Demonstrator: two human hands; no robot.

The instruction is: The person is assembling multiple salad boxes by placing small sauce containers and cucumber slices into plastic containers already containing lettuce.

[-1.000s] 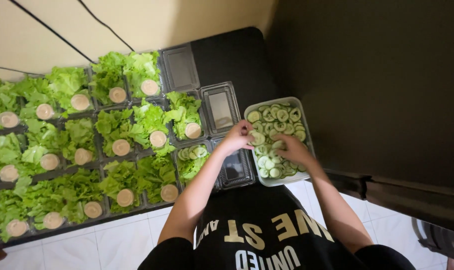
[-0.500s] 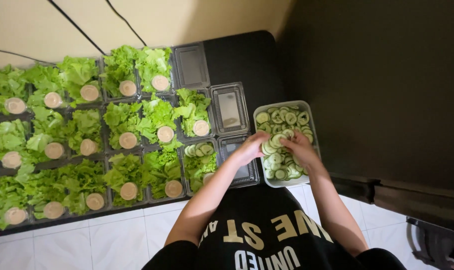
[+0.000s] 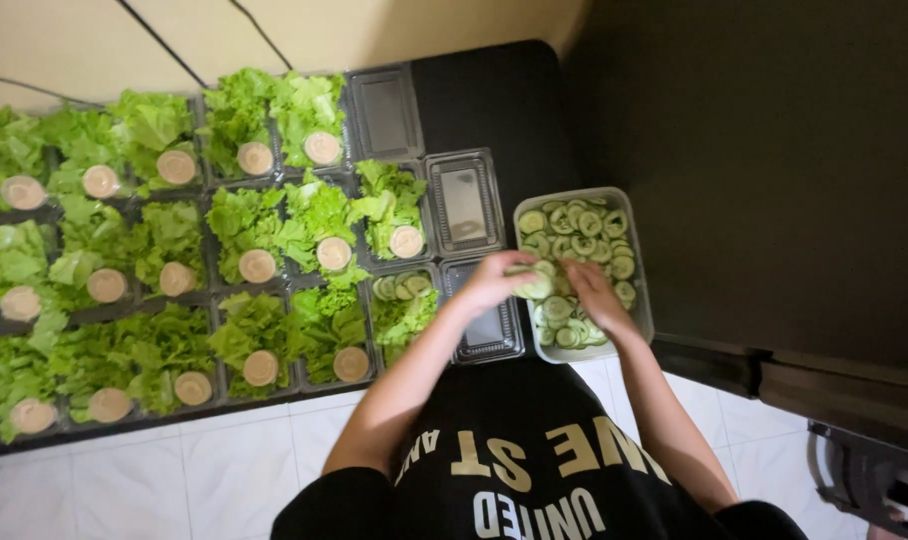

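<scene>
Over the slice tub (image 3: 642, 300), left hand (image 3: 494, 283) pinches cucumber slices (image 3: 532, 286).

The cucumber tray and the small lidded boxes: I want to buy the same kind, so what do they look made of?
The cucumber tray looks like pale, matte plastic: thin rounded rim, slightly see-through. The small lidded boxes look like clear, glossy thin plastic: light glints on the lids and the dark table shows through. Neither is certain from this view.

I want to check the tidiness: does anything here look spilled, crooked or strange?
Nothing stands out. The lettuce boxes sit in even rows, and the cucumber slices stay inside the tray under the left hand and right hand.
</scene>
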